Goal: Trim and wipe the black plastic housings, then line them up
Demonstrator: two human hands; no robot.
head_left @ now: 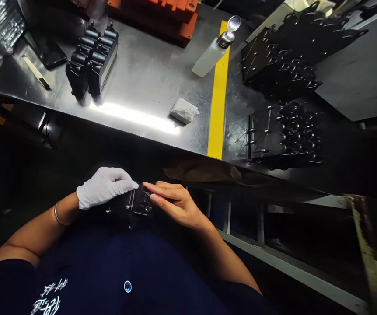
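Note:
In a white glove, my left hand (106, 188) has its fingers closed on the upper edge of a dark moulded plastic part (139, 205). This part hangs low in front of my body, and its shiny ribs and a round boss catch the light. Much of its outline is lost against the dark background. My bare right hand (178, 201) is at the part's right side, thumb and fingers pinched together. From that pinch a small thin, pointed blade-like piece (147, 193) sticks out toward the part; its exact kind is hard to make out.
A metal table (142, 78) lies ahead, with a yellow stripe (218, 96). On it are black moulded parts (99, 61), a folded white cloth (184, 110), a dispenser bottle (210, 57), a cream-handled tool (36, 71) and an orange crate (162, 22). Black part stacks (280, 131) stand right.

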